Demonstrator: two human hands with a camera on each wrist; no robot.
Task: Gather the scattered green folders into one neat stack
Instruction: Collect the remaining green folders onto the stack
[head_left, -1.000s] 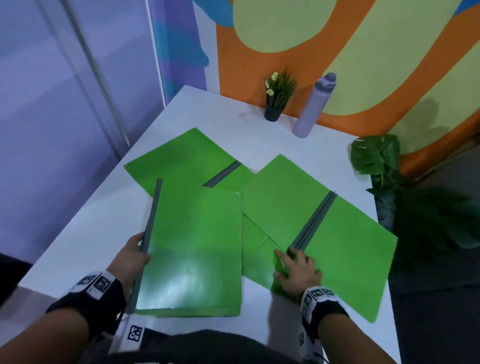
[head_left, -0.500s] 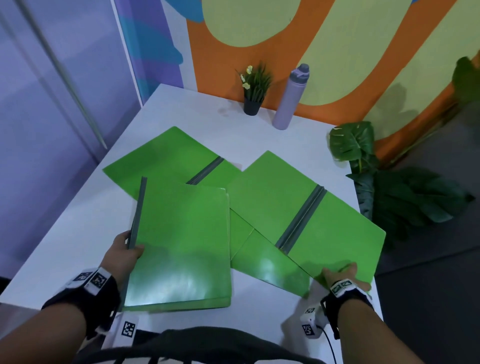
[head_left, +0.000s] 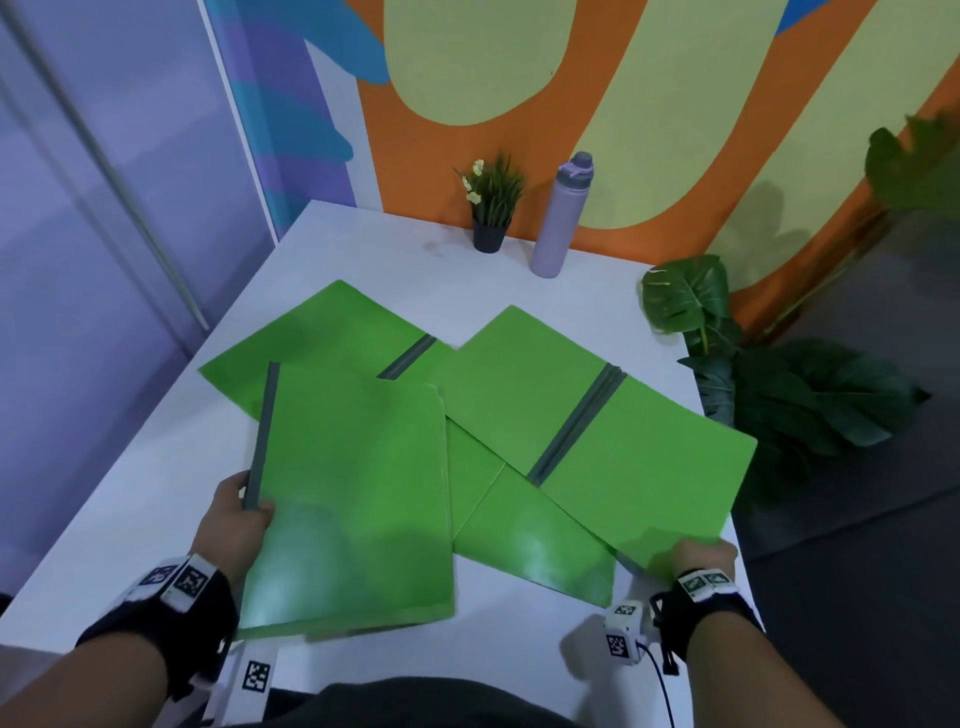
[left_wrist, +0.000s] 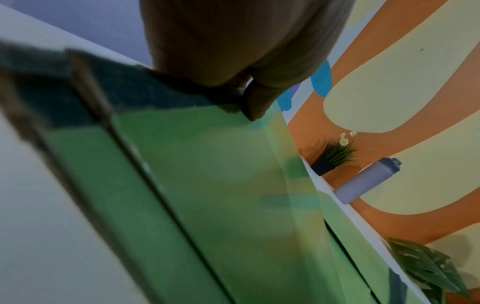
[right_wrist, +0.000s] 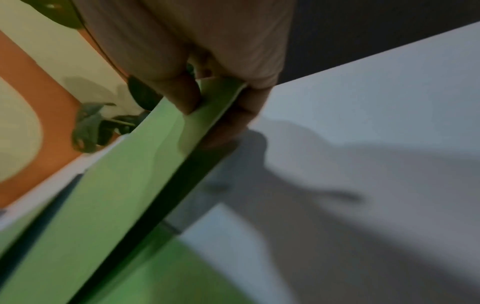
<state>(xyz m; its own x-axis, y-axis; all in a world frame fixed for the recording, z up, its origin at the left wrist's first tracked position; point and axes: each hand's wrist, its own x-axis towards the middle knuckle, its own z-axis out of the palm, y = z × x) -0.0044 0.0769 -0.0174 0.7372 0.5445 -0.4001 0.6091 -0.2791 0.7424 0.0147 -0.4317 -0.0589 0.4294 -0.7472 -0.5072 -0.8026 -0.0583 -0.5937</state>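
A closed green folder (head_left: 348, 499) with a grey spine lies at the near left of the white table (head_left: 130, 483). My left hand (head_left: 236, 514) grips its spine edge, the thumb on top; the left wrist view shows that folder (left_wrist: 207, 185) under my thumb (left_wrist: 255, 102). An open green folder (head_left: 613, 431) lies spread at the right with a grey spine down its middle. My right hand (head_left: 696, 558) pinches the near corner of that open folder (right_wrist: 116, 195), lifted off the table. Another open green folder (head_left: 322, 338) lies behind, partly covered.
A small potted plant (head_left: 491, 208) and a lilac water bottle (head_left: 561, 218) stand at the table's far edge by the painted wall. Large leafy plants (head_left: 779, 374) stand beyond the right table edge. The table's near edge is close to my body.
My right hand slid from the open folder's spine out to its near right corner and took hold of it. My left hand kept its hold on the closed folder.
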